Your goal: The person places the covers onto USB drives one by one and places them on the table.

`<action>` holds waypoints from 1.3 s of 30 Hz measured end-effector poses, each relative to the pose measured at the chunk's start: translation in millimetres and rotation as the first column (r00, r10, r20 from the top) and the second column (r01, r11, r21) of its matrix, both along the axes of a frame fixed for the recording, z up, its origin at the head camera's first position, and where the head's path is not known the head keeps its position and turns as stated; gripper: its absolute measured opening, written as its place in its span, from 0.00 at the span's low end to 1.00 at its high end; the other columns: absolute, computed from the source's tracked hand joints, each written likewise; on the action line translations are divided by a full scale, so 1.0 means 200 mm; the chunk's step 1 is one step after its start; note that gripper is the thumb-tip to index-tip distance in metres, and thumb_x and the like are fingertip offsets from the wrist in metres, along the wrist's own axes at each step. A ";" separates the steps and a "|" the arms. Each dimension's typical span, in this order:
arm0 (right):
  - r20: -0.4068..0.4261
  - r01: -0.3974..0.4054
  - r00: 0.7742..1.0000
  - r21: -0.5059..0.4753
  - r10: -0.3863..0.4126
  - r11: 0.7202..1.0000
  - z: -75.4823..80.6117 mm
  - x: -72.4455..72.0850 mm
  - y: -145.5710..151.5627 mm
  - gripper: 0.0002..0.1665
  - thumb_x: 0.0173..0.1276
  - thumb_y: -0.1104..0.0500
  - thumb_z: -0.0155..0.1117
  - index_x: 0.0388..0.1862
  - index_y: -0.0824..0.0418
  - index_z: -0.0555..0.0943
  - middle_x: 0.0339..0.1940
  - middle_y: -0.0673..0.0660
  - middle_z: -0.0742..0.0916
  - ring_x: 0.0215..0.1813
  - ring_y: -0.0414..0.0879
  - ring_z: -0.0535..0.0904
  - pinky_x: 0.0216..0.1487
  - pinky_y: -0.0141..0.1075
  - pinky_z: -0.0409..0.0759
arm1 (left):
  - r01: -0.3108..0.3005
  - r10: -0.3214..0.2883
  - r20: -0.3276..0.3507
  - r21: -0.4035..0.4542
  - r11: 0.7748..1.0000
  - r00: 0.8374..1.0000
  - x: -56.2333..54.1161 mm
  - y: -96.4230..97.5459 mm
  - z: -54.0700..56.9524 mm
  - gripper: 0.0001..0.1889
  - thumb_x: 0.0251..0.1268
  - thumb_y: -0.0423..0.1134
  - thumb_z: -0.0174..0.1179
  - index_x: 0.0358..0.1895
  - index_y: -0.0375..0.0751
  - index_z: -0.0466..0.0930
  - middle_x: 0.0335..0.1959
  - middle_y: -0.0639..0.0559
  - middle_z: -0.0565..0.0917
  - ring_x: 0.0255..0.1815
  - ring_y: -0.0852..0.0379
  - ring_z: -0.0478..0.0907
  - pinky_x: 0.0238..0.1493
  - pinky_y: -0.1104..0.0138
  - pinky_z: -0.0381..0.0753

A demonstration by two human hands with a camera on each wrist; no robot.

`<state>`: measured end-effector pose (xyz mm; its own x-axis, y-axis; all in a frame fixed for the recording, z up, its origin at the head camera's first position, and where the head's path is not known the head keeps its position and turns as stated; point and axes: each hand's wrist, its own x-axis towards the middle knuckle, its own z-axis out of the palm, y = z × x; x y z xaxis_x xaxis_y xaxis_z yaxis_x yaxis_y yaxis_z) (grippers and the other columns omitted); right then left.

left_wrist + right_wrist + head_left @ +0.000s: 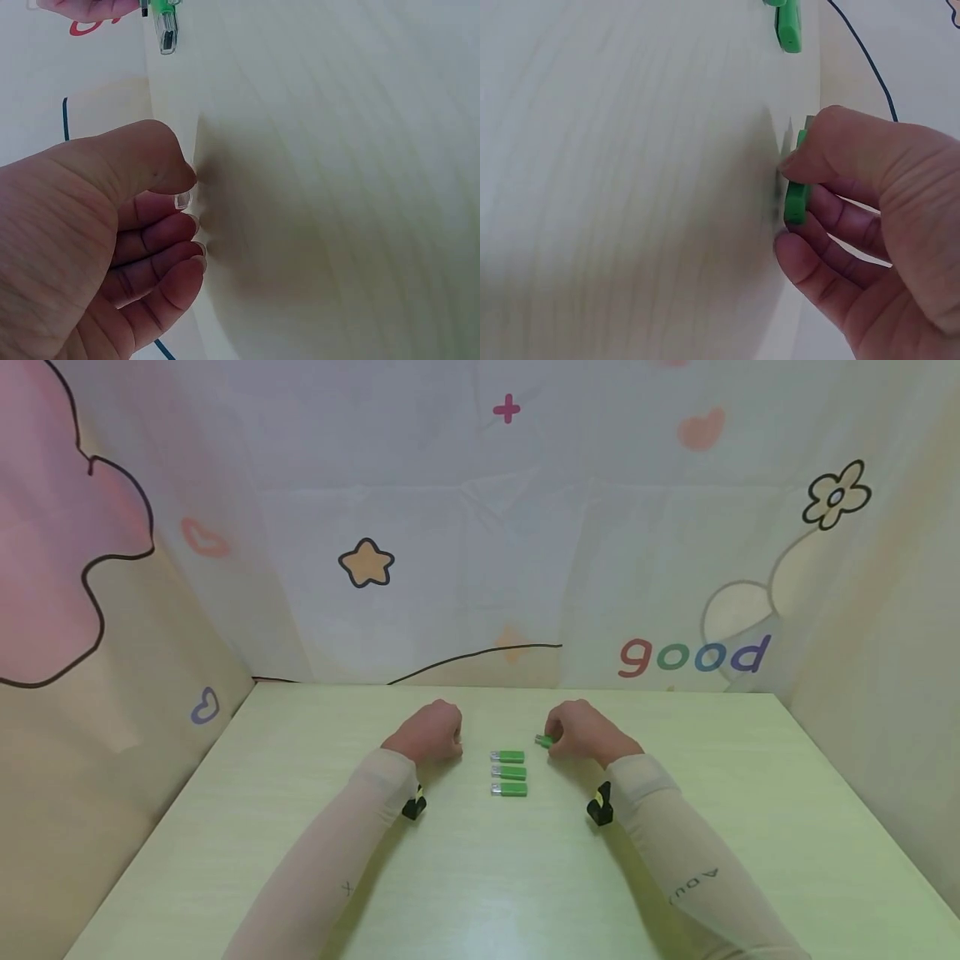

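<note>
In the right wrist view, my right hand [870, 202] pinches a green USB stick [798, 196] between thumb and fingers, close over the table. The grey plug end of that stick points left in the head view, toward the other hand. My left hand [429, 732] has its fingers curled, and a small clear cap [182, 200] shows between thumb and index finger. Between the hands, three more green USB sticks lie in a column: the far one [512, 757], the middle one [512, 772] and the near one [513, 790]. Clear caps cover their left-pointing plugs.
The pale wooden table [510, 877] extends around both forearms. Behind it hangs a printed curtain [450, 527] that meets the table's back edge, with more cloth at both sides. A small black camera is strapped at each wrist.
</note>
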<state>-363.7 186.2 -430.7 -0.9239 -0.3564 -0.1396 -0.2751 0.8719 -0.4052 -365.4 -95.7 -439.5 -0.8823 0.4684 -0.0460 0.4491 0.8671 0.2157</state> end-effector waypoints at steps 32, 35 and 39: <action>-0.105 -0.157 0.984 -0.147 0.142 0.977 0.09 0.25 -0.02 0.13 0.60 0.63 0.75 0.45 0.58 0.90 0.39 0.49 0.90 0.37 0.42 0.81 0.46 0.36 0.84 | 0.032 -0.074 0.087 0.410 0.912 0.994 0.25 -0.06 0.05 0.06 0.57 0.30 0.70 0.36 0.41 0.84 0.29 0.55 0.83 0.33 0.60 0.77 0.39 0.71 0.81; -0.120 -0.183 0.979 -0.150 0.166 0.972 0.09 0.28 -0.02 0.12 0.61 0.62 0.76 0.45 0.57 0.91 0.38 0.47 0.90 0.36 0.40 0.80 0.42 0.33 0.83 | 0.021 -0.080 0.113 0.445 0.896 0.990 0.28 -0.06 0.05 0.06 0.58 0.30 0.70 0.36 0.42 0.83 0.29 0.55 0.83 0.33 0.60 0.78 0.38 0.70 0.81; -0.140 -0.213 0.972 -0.174 0.190 0.961 0.09 0.32 -0.01 0.11 0.61 0.61 0.76 0.44 0.56 0.91 0.36 0.45 0.89 0.34 0.40 0.79 0.37 0.30 0.81 | 0.005 -0.082 0.137 0.483 0.876 0.987 0.32 -0.06 0.04 0.06 0.58 0.30 0.71 0.35 0.44 0.83 0.29 0.56 0.83 0.33 0.60 0.79 0.38 0.70 0.82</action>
<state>-299.2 184.3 -412.4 -0.8358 -0.5461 0.0558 -0.4945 0.7049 -0.5085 -300.9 -108.1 -430.7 -0.8612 0.5040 0.0650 0.4133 0.6201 0.6668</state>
